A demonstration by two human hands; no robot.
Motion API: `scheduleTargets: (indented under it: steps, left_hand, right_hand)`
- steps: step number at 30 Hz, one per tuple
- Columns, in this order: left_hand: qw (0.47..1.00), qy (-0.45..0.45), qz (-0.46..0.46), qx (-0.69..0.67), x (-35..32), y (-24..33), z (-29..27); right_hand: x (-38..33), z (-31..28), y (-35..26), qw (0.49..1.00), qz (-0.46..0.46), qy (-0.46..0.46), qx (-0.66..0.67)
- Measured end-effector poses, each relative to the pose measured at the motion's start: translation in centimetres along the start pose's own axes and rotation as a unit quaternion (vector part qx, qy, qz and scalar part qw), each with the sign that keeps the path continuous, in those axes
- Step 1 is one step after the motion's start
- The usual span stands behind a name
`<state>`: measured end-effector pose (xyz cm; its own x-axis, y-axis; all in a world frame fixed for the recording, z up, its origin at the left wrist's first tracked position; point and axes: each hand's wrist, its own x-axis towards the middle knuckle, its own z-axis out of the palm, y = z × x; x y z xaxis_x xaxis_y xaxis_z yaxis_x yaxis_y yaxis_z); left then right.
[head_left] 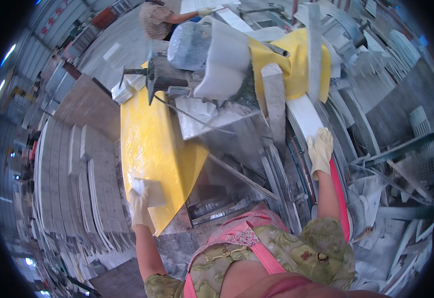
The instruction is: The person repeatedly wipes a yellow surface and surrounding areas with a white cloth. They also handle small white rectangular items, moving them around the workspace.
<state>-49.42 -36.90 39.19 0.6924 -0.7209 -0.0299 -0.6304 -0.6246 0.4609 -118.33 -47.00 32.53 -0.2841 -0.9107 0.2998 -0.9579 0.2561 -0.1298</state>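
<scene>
My left hand (139,204), in a pale rubber glove, grips the left side of a small white square slab (153,192). That slab is over the lower end of a yellow plastic sheet (147,144), which is wet and shiny. My right hand (320,153), gloved alike, lies with its fingers stretched out at the near end of a long white strip (304,116). I see nothing held in it. A second yellow sheet (295,64) drapes over the machine beyond that strip, and a grey stone bar (274,94) stands beside it.
Stacked grey slabs (60,174) fill the left side. A machine with a foam-wrapped cover (224,59) stands ahead, with a metal clamp (150,79) at its left. Another person (156,20) works at the far side. Metal frames (400,149) and offcuts crowd the right.
</scene>
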Motion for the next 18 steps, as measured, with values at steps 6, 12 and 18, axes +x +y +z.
scheduleTargets:
  steps: [6,12,18]
  left_hand:
    - [0.94,-0.108,0.035,-0.323,-1.7,1.8,-0.6]
    - [0.965,-0.06,0.023,-0.256,-4.9,3.8,-0.9]
    - [0.972,-0.051,0.018,-0.23,-5.3,4.1,-1.2]
  right_hand:
    - [-0.5,-2.0,-0.3,0.999,0.036,-0.017,0.014]
    - [-2.5,-3.5,0.1,1.0,-0.007,-0.015,0.017]
    - [-3.5,-4.0,-0.1,0.999,0.002,-0.038,0.035]
